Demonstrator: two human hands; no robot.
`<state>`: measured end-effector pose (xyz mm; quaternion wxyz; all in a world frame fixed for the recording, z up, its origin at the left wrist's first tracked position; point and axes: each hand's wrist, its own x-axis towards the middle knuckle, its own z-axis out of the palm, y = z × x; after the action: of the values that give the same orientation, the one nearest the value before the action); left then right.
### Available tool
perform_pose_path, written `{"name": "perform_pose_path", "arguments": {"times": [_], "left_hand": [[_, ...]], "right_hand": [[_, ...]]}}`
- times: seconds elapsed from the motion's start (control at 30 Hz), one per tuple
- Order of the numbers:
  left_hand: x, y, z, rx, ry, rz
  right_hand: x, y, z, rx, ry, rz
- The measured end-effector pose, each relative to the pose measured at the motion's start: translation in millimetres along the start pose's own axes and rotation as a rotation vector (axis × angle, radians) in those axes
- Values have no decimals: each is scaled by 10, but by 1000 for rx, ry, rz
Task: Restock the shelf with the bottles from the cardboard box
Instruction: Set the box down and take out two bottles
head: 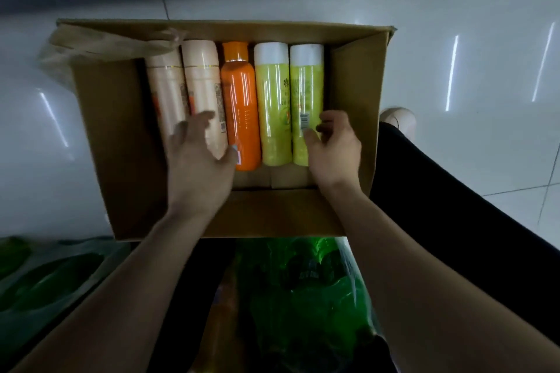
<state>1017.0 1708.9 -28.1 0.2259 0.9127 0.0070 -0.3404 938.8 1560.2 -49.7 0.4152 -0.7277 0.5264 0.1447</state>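
Note:
An open cardboard box (121, 136) stands on the floor. Several bottles lie side by side in it: two beige ones (200, 82), an orange one (241, 100) and two yellow-green ones with white caps (272, 100). My left hand (200, 154) hovers over the lower end of the beige bottles, fingers spread, thumb near the orange bottle. My right hand (333, 145) is at the lower end of the rightmost yellow-green bottle (306, 91), fingers curled against its side; a firm grip is not evident.
Glossy white floor tiles (454, 39) surround the box. Green plastic-wrapped bottles (303, 288) lie below the box, with more at the bottom left (54, 275). A dark-clad leg (439, 191) and a light shoe (398, 118) are right of the box. No shelf is in view.

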Motion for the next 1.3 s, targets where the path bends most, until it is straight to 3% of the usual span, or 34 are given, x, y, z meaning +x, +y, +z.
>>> {"name": "perform_pose_path", "arguments": {"times": [0.13,0.33,0.53,0.7,0.8,0.97,1.3], "left_hand": [[340,-27,349,38,-142,-197],[730,-162,345,63,116,-329],[874,-252,288,149,-42,-247],[979,-265,399,-53,-128,-453],[1055,-325,343,-29,-223,-417],[1002,-377,264,-40,-234,-406],[306,147,-495,-255,-435,-427]], "right_hand": [[292,79,100,-47,-136,112],[615,144,268,-8,-250,232],[762,214,294,117,-353,317],[814,243,226,152,-402,288],[836,257,192,178,-436,293],[810,256,129,188,-485,313],[86,-280,-387,379,-593,391]]}}
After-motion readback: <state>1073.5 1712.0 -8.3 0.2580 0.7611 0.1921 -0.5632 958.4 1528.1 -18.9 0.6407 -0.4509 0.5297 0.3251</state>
